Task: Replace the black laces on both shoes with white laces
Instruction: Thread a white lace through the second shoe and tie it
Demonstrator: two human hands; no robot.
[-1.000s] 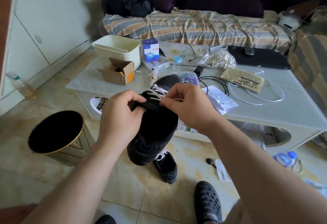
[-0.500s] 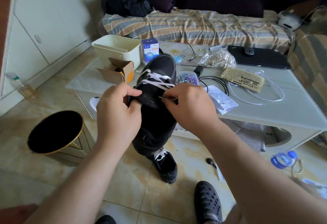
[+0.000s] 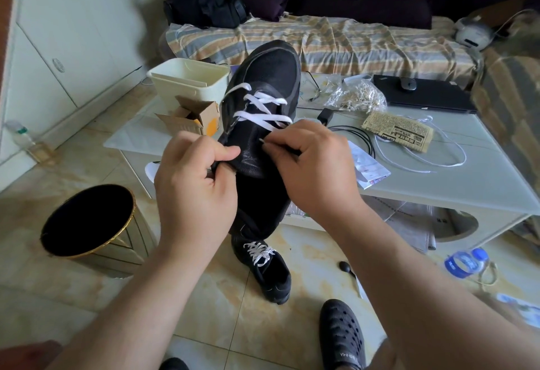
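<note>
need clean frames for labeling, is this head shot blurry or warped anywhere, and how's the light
Head view: soft daylight, no hard glare; the held shoe and its white lace are fairly sharp, as are the left hand and right hand. Wide-angle bending shows at the edges: the cabinet leans, the forearms stretch. The dustbin interior is pure black, detail lost.
</note>
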